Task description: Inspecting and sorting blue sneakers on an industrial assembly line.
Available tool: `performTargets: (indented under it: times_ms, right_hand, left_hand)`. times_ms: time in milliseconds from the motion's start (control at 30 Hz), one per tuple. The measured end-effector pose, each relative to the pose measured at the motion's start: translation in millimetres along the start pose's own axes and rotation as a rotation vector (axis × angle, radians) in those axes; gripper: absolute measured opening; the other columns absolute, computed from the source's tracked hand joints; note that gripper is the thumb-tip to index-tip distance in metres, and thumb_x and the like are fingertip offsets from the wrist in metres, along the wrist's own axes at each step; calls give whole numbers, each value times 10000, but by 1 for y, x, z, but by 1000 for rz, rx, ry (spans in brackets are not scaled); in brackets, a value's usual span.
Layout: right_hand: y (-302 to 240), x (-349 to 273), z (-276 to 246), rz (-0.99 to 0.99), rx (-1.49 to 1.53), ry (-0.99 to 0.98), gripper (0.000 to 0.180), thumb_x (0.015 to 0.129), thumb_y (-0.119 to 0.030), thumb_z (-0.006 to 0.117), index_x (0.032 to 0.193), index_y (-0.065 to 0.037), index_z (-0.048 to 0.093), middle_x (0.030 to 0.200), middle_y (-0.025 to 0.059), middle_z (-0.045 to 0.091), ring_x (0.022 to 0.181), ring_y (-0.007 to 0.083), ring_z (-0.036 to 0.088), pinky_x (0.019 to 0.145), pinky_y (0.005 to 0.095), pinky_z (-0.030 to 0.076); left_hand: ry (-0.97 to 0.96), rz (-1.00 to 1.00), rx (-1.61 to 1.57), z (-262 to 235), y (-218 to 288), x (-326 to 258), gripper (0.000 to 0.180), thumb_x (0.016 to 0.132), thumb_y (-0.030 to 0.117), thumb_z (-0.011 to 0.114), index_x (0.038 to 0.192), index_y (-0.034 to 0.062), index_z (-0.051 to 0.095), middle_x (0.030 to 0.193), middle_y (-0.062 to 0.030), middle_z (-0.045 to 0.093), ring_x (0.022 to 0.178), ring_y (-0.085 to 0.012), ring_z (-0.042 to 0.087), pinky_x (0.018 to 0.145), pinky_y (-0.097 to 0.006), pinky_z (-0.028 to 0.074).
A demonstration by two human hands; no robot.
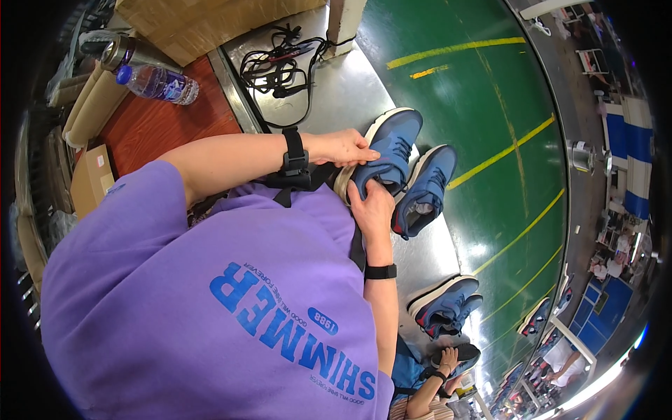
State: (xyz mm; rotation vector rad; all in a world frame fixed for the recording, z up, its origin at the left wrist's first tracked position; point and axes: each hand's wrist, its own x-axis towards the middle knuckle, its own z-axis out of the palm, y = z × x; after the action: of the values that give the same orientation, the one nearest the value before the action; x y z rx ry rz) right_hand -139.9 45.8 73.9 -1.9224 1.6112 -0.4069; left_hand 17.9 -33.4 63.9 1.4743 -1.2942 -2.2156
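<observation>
Two hands on one blue shoe [388, 150], just above picture centre, on the steel bench [350, 91]. Shoe lies with its white sole edge toward 10 o'clock, laces showing on top. Left hand [346, 147] comes in from 9 o'clock and is closed over the shoe's near edge, fingers curled onto the upper. Right hand [371, 206] rises from 6 o'clock and grasps the shoe's opening from below, thumb pressed in at the collar. Both wrists carry black bands.

Second shoe [423, 192], same blue, lies just beside the first at its 4 o'clock, touching or nearly so; red lining shows at its opening.

Further along the bench at 5 o'clock, well apart, a shoe pair [444, 304] sits together. Below it another person's hand [448, 360] rests on a dark shoe [462, 353]; more shoes trail off toward the lower right rim.

At 12 o'clock on the bench, a tangle of black cables [280, 59]. At 10 o'clock, a red-brown table [161, 126] with a plastic bottle [157, 82] lying on it, a metal can [115, 50] next to it, and a cardboard box [91, 178] at its left edge.

Green floor [483, 105] with yellow lines fills the right. Purple shirt [210, 301] covers the lower left.
</observation>
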Motion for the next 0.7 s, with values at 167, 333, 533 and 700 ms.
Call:
performTargets:
  times_ms: [167,333,533,700]
  right_hand:
    - [-16,12,6,-14,-191,-39,302,767,-297,599,700,-3,580,689,195,610,669,362,607,628,439,476]
    - [-21,17,14,57,-223,26,298,769,-301,594,709,-9,595,660,186,615,635,346,617,630,449,485]
    - [-26,20,8,190,-277,-90,242,779,-230,557,977,-99,604,814,128,648,746,300,638,624,435,492]
    - [-18,19,12,142,-268,-51,198,771,-238,561,832,-65,637,757,157,647,686,317,634,607,431,490]
  left_hand:
    - [228,91,285,-9,-19,5,392,836,410,623,755,29,575,586,-20,501,544,-114,447,489,-272,359]
    - [420,965,592,5,15,-14,194,778,255,660,843,79,614,790,-60,591,746,-193,551,638,-294,435]
    - [307,1253,1108,27,28,4,208,673,144,620,877,109,597,819,-35,538,748,-205,529,638,-364,442]
    - [243,1262,1194,23,22,13,153,684,126,619,792,100,513,741,-41,503,694,-218,576,550,-353,458]
